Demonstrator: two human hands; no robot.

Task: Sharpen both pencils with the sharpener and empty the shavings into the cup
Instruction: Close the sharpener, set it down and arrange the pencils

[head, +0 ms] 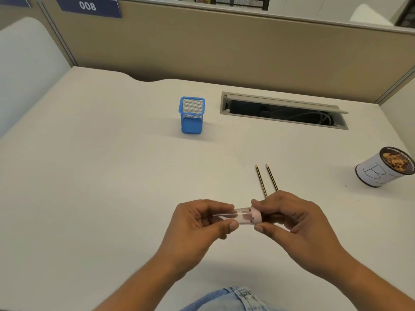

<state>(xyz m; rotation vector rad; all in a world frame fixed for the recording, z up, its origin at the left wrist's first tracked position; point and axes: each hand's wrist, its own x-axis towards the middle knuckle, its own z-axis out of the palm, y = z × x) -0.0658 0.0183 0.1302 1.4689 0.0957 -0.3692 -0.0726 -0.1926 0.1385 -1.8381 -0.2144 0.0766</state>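
Note:
I hold the sharpener (pixel 242 215) sideways above the desk, near the front. It is a clear tube with a pink cap at its right end. My left hand (pixel 202 223) grips the clear tube. My right hand (pixel 289 218) pinches the pink cap between thumb and fingers. Two dark pencils, one (pixel 260 179) left of the other (pixel 271 177), lie side by side on the desk just beyond my right hand, tips pointing away; their near ends are hidden by my fingers. A white paper-wrapped cup (pixel 379 170) holding brown shavings stands at the far right.
A blue mesh pen holder (pixel 192 115) stands at the middle back of the white desk (pixel 101 164). An open cable slot (pixel 285 111) with wires lies to its right. Beige partition walls close off the back and right.

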